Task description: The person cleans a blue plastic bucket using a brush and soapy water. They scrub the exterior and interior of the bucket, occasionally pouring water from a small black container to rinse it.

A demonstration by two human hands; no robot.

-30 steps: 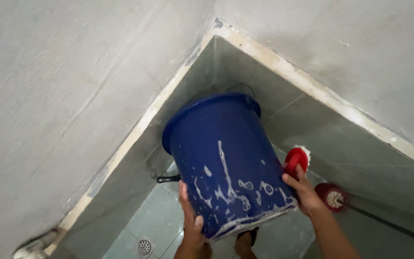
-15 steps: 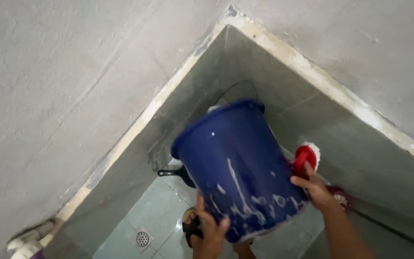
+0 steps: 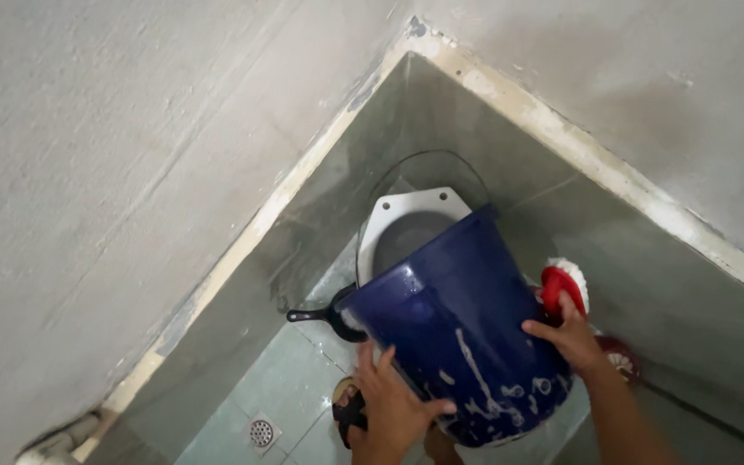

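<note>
Corner toilet bowl (image 3: 411, 226) now exposed; blue bucket (image 3: 462, 331) tipped lower, sideways

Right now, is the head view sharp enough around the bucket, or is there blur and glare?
Head view: the blue bucket is slightly motion-blurred at its rim, with a wet sheen on its side; left hand and right hand soft; floor drain dim but readable.
</note>
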